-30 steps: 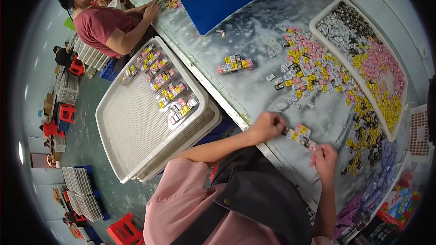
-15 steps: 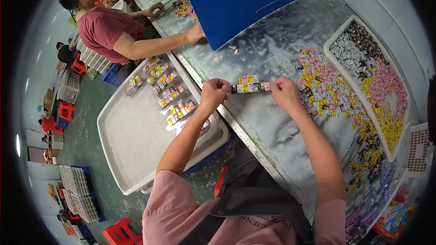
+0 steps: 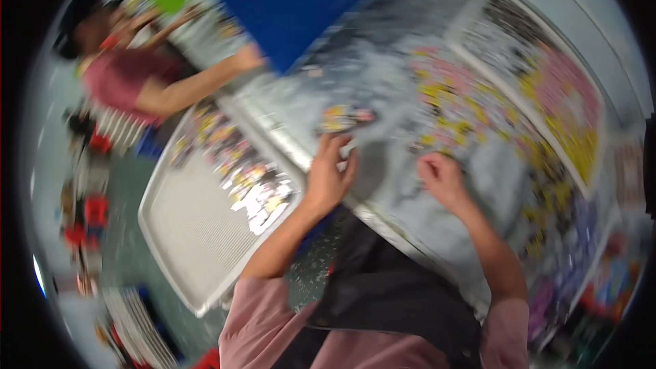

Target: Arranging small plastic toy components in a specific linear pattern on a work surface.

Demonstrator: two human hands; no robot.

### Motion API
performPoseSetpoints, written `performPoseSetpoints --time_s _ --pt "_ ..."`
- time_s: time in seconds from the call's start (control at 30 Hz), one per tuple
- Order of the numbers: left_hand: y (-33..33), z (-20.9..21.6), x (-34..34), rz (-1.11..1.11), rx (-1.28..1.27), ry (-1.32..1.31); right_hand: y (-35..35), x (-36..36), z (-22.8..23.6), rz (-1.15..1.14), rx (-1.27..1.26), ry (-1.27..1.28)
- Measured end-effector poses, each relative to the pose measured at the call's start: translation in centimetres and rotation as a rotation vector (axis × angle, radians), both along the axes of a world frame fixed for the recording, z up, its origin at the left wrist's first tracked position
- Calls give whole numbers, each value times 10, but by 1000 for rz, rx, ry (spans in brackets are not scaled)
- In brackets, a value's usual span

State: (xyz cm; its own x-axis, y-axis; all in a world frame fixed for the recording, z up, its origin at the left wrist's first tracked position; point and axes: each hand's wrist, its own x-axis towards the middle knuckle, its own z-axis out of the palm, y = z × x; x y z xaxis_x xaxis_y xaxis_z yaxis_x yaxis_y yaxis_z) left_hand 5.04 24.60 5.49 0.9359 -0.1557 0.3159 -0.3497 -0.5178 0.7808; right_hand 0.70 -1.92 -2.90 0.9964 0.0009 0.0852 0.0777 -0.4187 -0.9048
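The picture is smeared by motion. A short row of small colourful pieces point(image 3: 345, 117) lies on the grey table point(image 3: 383, 75), just beyond my hands. My left hand point(image 3: 329, 172) is at the table's near edge with its fingers apart, below the row and not touching it. My right hand point(image 3: 441, 179) rests on the table to the right, its fingers curled; the blur hides whether anything is in it. Loose yellow and pink pieces point(image 3: 454, 106) lie scattered above my right hand.
A white tray point(image 3: 198, 232) with rows of pieces stands low on my left. A long white tray point(image 3: 547, 75) of black, pink and yellow pieces lies at the right. A blue bin point(image 3: 301, 0) stands behind. Another person point(image 3: 130, 82) works at the far left.
Both hands held the row of pieces half a second ago; it now lies on the table and my hands have drawn back toward me. The view has swung and blurred.
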Motion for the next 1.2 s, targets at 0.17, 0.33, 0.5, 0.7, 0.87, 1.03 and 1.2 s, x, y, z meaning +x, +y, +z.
performPoseSetpoints --time_s 0.17,0.33,0.5,0.7,0.87,1.03,1.2 --pt "-50 -38 -37 -339 -20 127 -66 -103 43 -340 -121 44" --pt "-109 -53 -60 -506 -114 260 -157 -229 46 -778 -327 -37" --pt "-139 -79 -68 -528 -141 410 -251 -349 37 -1134 -646 18" --pt "-139 -79 -71 -499 10 299 -298 -376 33 -1165 -1069 131" --pt "-142 -77 -71 -471 -12 352 -320 -386 30 -1069 -821 248" --pt "-147 -80 -70 -488 29 252 -349 -395 41 -993 -502 337" --pt "-152 -76 -72 -490 38 246 -361 -403 42 -953 -403 363"
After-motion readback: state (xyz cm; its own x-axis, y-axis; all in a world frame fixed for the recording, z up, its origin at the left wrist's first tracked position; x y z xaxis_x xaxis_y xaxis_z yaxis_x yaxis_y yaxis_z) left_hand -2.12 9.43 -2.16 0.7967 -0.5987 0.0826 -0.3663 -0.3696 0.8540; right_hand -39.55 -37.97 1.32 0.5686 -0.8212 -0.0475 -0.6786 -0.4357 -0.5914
